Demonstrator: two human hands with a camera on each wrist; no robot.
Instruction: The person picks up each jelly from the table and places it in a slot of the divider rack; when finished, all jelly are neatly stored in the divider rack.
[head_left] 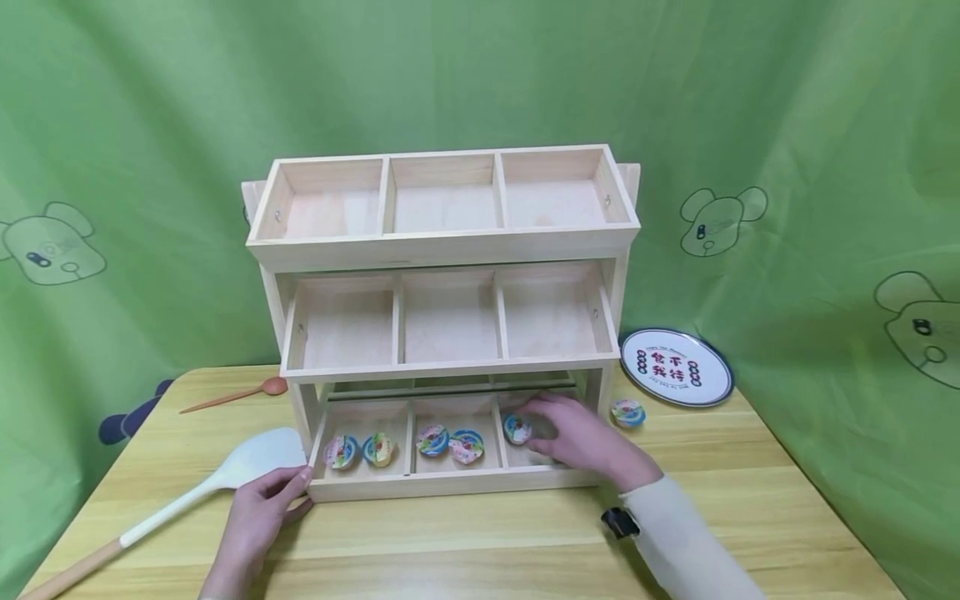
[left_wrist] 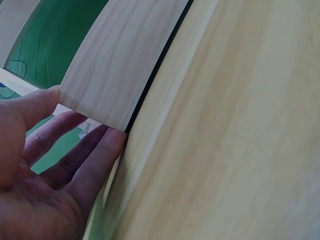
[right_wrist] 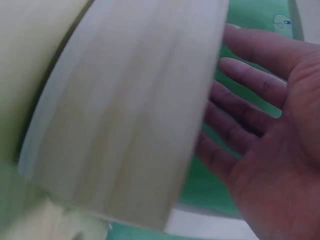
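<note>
A three-tier wooden shelf [head_left: 442, 250] stands on the table, each tray split into three compartments. My left hand [head_left: 258, 508] holds the left front corner of the bottom tray [head_left: 450, 483], thumb at the top edge and fingers at the end of its front board [left_wrist: 120, 65]. My right hand [head_left: 581, 437] is over the bottom tray's right compartment, beside a small jelly cup [head_left: 517, 429]. In the right wrist view its fingers are spread, their tips partly hidden behind the board. Two jelly cups [head_left: 342, 452] lie in the left compartment and two more jelly cups [head_left: 432, 440] in the middle one.
Another jelly cup [head_left: 627, 413] lies on the table [head_left: 450, 558] right of the shelf, in front of a white plate [head_left: 675, 368] with a dark rim. On the left are a white spatula [head_left: 258, 458] with a wooden handle and a small reddish-brown spoon [head_left: 273, 386]. Green cloth [head_left: 450, 75] hangs behind.
</note>
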